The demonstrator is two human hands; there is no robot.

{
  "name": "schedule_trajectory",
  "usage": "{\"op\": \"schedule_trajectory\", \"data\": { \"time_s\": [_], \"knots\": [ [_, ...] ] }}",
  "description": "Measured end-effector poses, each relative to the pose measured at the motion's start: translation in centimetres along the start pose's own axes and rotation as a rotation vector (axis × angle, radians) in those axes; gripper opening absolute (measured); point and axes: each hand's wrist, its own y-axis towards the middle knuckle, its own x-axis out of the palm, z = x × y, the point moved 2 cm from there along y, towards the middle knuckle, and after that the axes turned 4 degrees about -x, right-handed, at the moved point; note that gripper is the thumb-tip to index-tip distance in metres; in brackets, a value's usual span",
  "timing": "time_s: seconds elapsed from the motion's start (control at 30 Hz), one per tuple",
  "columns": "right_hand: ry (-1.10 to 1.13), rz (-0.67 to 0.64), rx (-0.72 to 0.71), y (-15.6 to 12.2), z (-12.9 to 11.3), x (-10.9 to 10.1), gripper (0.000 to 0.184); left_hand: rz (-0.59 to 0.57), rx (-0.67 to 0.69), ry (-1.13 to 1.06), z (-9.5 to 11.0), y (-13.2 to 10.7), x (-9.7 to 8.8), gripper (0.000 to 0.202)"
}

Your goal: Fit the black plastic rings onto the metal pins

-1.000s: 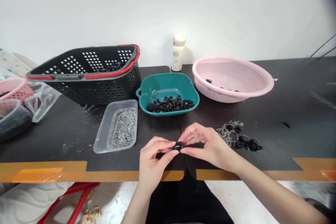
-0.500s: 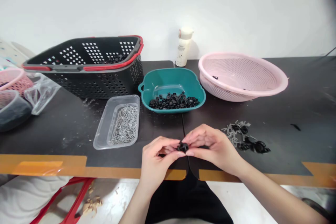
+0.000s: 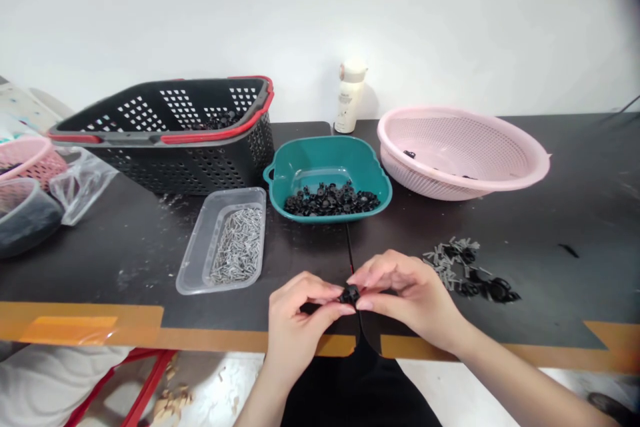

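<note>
A small black plastic part (image 3: 349, 294) is pinched between both hands, just above the front edge of the table. My left hand (image 3: 303, 313) grips it from the left with thumb and fingers. From the right, my right hand (image 3: 405, 290) holds the same part with thumb and fingertips. The fingers hide much of its shape. To the left, a clear plastic tub (image 3: 197, 267) holds many small metal pins (image 3: 239, 247). Beyond the hands, a teal basin (image 3: 325, 153) contains a heap of small black parts (image 3: 333, 200).
Loose pins (image 3: 445, 263) and black pieces (image 3: 495, 290) lie right of my right hand. A pink basket (image 3: 500, 180) stands at the back right, a black basket with red handles (image 3: 200, 160) at the back left. A white bottle (image 3: 350, 97) stands by the wall.
The view has tilted slightly, so everything sits a little lower in the picture. Both hands still hold the black part, with the fingers shifted only slightly.
</note>
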Motion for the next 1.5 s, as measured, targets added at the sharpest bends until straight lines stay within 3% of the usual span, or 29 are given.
{"op": "schedule_trajectory", "data": {
  "time_s": [0.5,1.0,1.33,1.5],
  "knots": [
    [-0.001,0.02,-0.044,-0.1,-0.32,0.13,0.021,-0.005,0.146,0.019,0.29,0.14,0.02,0.015],
    [-0.032,0.07,-0.09,-0.2,-0.62,0.37,0.021,-0.024,0.142,0.009,0.25,0.09,0.05,0.015],
    [-0.051,0.05,-0.054,-0.46,-0.03,0.46,0.018,-0.055,0.146,0.022,0.08,0.04,0.02,0.017],
    [0.043,0.01,0.097,-0.76,0.31,0.79,0.012,-0.007,0.085,0.01,0.1,0.15,0.12,0.03]
  ]
}}
